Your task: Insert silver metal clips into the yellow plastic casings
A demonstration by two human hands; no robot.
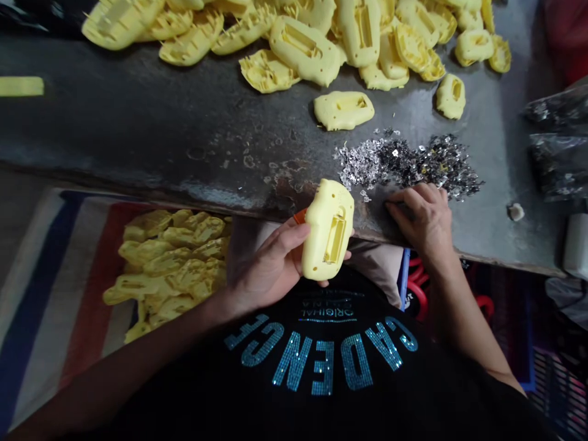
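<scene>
My left hand is closed around a pale yellow plastic casing, held upright in front of the table's near edge. The casing has a long rectangular battery slot, and an orange band shows on a finger beside it. Over on the right, my right hand rests at the near side of a heap of small shiny metal contact pieces. Its fingers are bent and drawn together; whatever lies between the tips is hidden. Beyond the heap lies a single yellow casing, with a smaller one to its right.
A large pile of yellow casings covers the far side of the dark table. More casings lie in a striped sack at lower left. Clear plastic bags of metal pieces and a small whitish lump sit at right.
</scene>
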